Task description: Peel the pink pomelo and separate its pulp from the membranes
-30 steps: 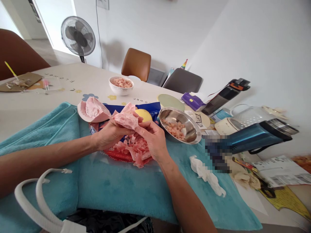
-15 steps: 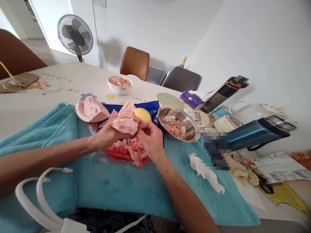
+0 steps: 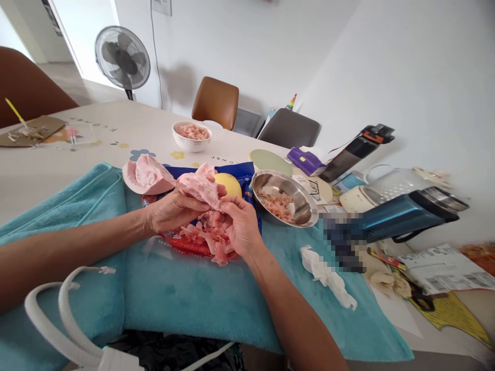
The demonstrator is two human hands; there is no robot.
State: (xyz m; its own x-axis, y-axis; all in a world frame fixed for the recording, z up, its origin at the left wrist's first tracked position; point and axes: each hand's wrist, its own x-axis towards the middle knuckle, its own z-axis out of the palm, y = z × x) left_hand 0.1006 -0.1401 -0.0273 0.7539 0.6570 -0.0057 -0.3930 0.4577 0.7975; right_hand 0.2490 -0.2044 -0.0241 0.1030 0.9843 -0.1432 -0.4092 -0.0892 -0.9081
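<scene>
My left hand [image 3: 172, 210] and my right hand [image 3: 240, 224] meet over a blue plastic bag [image 3: 247, 172], both closed on one piece of pink pomelo [image 3: 200, 185]. My right fingers pinch its pink skin at the near edge. Under my hands lies a heap of torn pink peel scraps [image 3: 211, 238]. A larger pink rind piece [image 3: 146, 174] sits left of the bag, and a yellow peel piece [image 3: 229, 184] just behind my hands. A steel bowl [image 3: 305, 207] with pink flesh bits stands to the right.
A teal towel [image 3: 193, 293] covers the near table. A white bowl [image 3: 192, 136] of pink flesh stands farther back. Crumpled tissue [image 3: 328, 277], a blue flask [image 3: 402, 216], a black bottle [image 3: 358, 149], papers and clutter crowd the right. A white bag strap [image 3: 58, 319] lies near left.
My hands have turned the pomelo piece slightly, and my right fingers have shifted along its edge. Both hands stay over the bag.
</scene>
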